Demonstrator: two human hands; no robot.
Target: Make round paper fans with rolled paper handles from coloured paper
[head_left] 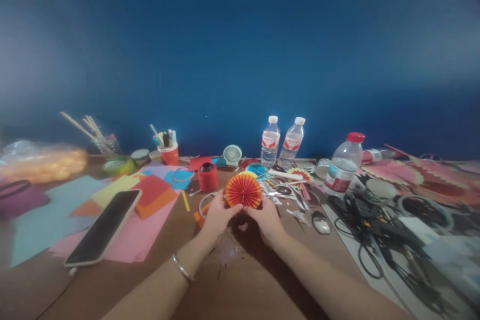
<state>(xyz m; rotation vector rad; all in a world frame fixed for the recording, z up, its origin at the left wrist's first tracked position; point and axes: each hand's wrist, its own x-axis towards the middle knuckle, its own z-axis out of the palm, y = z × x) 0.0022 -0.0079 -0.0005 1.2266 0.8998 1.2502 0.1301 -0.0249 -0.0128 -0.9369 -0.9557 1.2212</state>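
Observation:
A round pleated paper fan (243, 189), orange with a yellow edge, stands upright over the brown table (240, 280). My left hand (218, 215) pinches its lower left edge and my right hand (267, 217) pinches its lower right edge, fingers closed on the paper. A thin bracelet (181, 267) sits on my left wrist. A red cylinder (207, 177) stands just behind the fan to the left.
A black phone (104, 227) lies on coloured paper sheets (123, 200) at the left. Two water bottles (280, 142), a larger red-capped bottle (344, 165), a small fan (232, 155) and a pen cup (168, 149) line the blue wall. Scissors and cables (378, 240) clutter the right.

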